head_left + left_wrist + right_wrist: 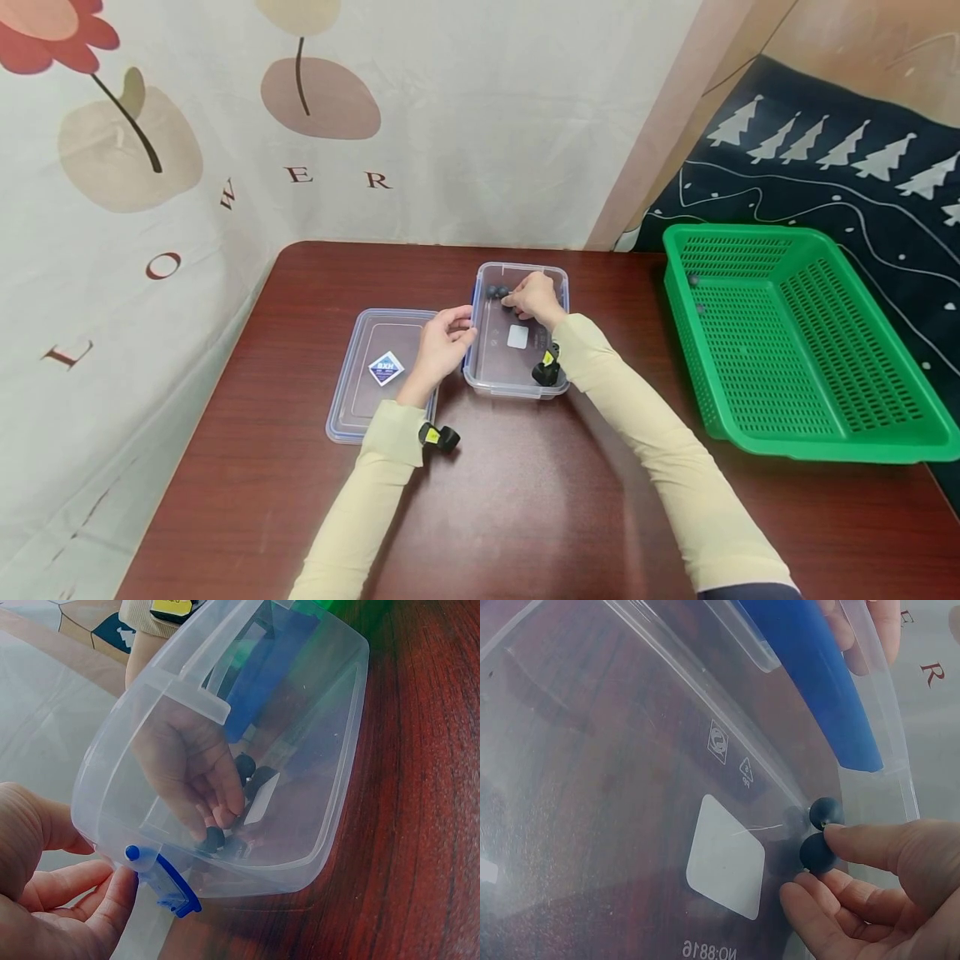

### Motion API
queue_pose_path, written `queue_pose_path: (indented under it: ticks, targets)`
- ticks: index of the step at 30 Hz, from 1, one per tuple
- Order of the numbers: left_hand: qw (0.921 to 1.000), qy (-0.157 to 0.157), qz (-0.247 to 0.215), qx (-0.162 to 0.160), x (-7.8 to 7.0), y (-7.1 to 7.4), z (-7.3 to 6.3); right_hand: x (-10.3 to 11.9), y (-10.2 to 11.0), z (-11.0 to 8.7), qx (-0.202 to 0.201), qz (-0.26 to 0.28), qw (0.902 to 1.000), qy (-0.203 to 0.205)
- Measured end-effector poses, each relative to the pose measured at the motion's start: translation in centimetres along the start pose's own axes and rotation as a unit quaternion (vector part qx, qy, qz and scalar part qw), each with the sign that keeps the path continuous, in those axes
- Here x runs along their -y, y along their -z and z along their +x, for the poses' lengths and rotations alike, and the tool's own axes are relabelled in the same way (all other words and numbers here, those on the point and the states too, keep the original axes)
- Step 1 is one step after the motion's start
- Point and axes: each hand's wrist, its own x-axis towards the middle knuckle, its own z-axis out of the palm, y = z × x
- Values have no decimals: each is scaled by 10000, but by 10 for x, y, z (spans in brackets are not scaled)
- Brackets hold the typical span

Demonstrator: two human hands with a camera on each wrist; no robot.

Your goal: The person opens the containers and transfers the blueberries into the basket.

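A clear plastic box [495, 367] with blue clips stands lidless on the table. My left hand [442, 346] holds its left rim, the thumb and fingers beside a blue clip [176, 885]. Inside the box, my right hand [536, 298] reaches down to the floor near the far end. In the right wrist view its thumb and fingers pinch a small dark blue ball [817, 853], blueberry-like in looks. A second such ball [825, 812] sits against it, by the thumb tip. More of them partly hide under the hand.
Left of the box, its clear lid [360, 396] with a blue-and-white label lies flat, partly under my left wrist. A large green basket [720, 408] stands at the right, holding two small dark balls [693, 280] near its left wall. A curtain [480, 167] hangs behind the table.
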Motion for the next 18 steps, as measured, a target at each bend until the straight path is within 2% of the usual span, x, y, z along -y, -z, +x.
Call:
queue_pose_path:
  ticks: [11, 18]
  targets:
    - [10000, 76, 6, 4, 0, 0, 0, 2, 0, 1, 177, 217, 9994, -218]
    - [10000, 93, 20, -10, 0, -1, 0, 0, 4, 0, 205, 558, 9982, -81]
